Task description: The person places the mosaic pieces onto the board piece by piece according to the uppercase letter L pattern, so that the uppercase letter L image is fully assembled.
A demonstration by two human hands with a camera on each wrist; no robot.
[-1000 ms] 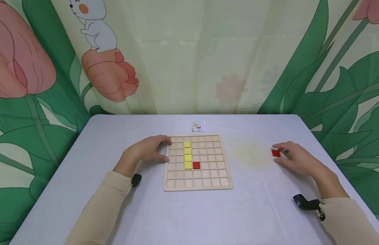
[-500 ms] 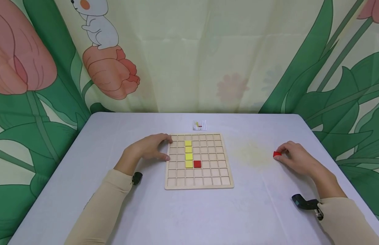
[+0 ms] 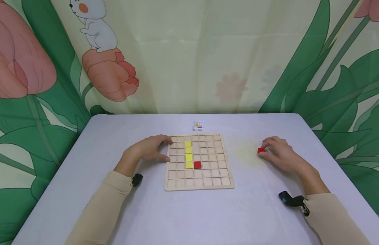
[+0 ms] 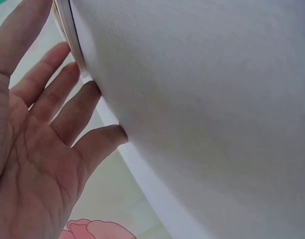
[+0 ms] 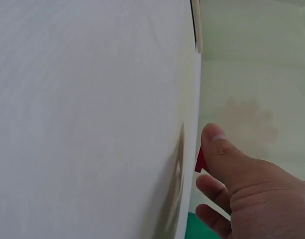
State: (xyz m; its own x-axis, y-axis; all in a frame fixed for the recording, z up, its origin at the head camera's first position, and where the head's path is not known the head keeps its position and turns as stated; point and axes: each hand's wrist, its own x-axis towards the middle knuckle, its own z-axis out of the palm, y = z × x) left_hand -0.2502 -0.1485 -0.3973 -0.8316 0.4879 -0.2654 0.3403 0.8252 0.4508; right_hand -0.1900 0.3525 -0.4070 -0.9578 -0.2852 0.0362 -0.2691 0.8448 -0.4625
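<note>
A wooden grid board (image 3: 199, 183) lies on the table, with a column of several yellow square tiles (image 3: 188, 157) in its cells. Beside the lowest yellow one sits a red square tile (image 3: 197, 165). My left hand (image 3: 147, 148) touches the board's left edge, thumb and fingertips spread apart along it; the left wrist view shows its fingers extended at the board edge (image 4: 72, 37). Right of the board, my right hand (image 3: 281, 154) pinches another red tile (image 3: 261, 150) between thumb and finger. The right wrist view shows only a sliver of that tile (image 5: 200, 162), the thumb covering the rest.
Behind the board lies a small pattern card (image 3: 199, 126) showing a grid with yellow and red marks. A white cloth covers the table (image 3: 253, 211). A curtain (image 3: 189, 68) printed with tulips and a white animal hangs behind the table's far edge.
My right hand has closed its pinch on the red tile and moved left with it, toward the board. The left hand keeps its place at the board's edge.
</note>
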